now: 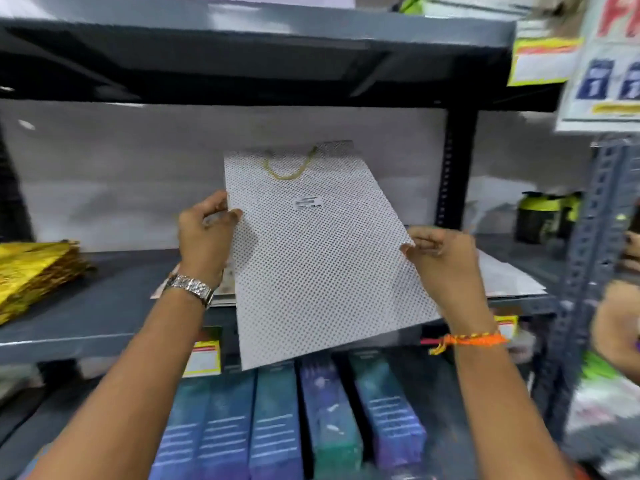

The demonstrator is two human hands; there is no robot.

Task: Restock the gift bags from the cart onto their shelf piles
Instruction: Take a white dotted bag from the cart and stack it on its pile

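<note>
Dotted bag (311, 258) held flat in 2 hands above the shelf (104, 306) edge, long axis pointing in toward the back wall, handle end farthest. Left hand (204, 233) pinches the left edge, right hand (446, 261) pinches the right edge; both grips closed on the bag. Pale pile (505, 275) lies on the shelf directly under and behind it, nearer the right hand. Gold pile (31, 271) well apart at left. Nothing blocks a forward-and-down lay, I judge.
</note>
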